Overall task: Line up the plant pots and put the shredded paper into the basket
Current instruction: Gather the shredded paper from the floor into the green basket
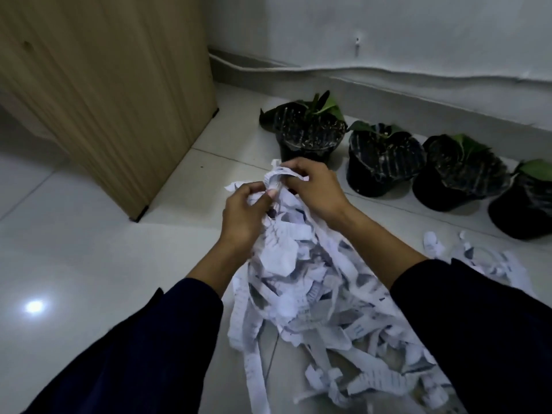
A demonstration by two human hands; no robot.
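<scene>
A big tangle of white shredded paper [298, 279] hangs from both my hands and trails onto the floor. My left hand [243, 210] grips the strips near the top of the bundle. My right hand [315, 186] pinches the top end of the same bundle. Several black plant pots stand in a row along the wall, the first pot [307, 135] just beyond my hands, then a second pot [382, 159], a third pot [457, 174] and one more pot [525, 201] at the right edge. No basket is in view.
A wooden cabinet [113, 85] stands at the left on the white tiled floor [74, 249]. More loose paper strips [478, 255] lie on the floor at the right, below the pots. A cable runs along the white wall [388, 31].
</scene>
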